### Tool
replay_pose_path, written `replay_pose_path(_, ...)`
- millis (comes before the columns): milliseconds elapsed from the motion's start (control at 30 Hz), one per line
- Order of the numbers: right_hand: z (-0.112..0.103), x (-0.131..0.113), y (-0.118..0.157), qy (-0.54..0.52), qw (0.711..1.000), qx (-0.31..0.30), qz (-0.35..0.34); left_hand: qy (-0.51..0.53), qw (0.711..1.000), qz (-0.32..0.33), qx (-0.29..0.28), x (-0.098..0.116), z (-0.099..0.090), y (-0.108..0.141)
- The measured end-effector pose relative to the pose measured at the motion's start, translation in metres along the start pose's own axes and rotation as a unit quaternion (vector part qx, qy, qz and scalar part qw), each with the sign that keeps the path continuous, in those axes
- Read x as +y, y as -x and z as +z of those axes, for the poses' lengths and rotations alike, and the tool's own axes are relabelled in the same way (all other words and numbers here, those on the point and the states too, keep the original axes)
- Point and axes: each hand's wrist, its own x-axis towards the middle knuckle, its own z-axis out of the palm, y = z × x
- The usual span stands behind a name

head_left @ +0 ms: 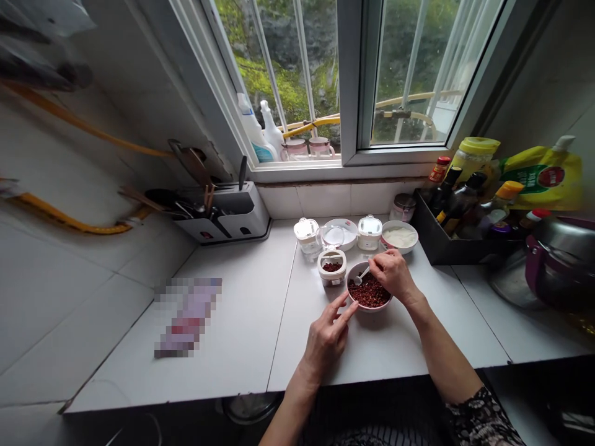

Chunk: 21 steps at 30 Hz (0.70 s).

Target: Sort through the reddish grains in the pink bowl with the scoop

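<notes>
A white bowl (370, 306) full of dark red dried bits, which look like Sichuan peppercorns, stands on the white tiled counter. My right hand (394, 276) pinches the handle of a small white spoon (357, 280), whose head rests over the red bits. At the bowl's near left rim my left hand (329, 334) has its fingers stretched out, fingertips touching the rim. Just left of the bowl is a clear jar (332, 279) with a white rim, its lid raised, partly filled with the same red bits.
Behind stand two lidded clear jars (307, 238) (370, 234), a bowl of white grains (344, 235) and a bowl of white flakes (400, 238). A utensil holder (242, 217) is at back left, a black box of bottles (446, 244) at right, beside a metal pot (562, 260).
</notes>
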Motion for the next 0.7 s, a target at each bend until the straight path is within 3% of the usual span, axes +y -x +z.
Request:
replay_pose_path(333,-0.0068,0.0064,-0.0011,-0.032,0.997,0.051,0.039,0.0,1.0,-0.005,-0.006,-0.0003,0.0004,0.0009)
replay_pose_path(700,-0.0044,0.0005,-0.0001,-0.038,0.999,-0.009,0.033,0.004,1.0,0.001,0.007,0.0002,0.0005,-0.0009)
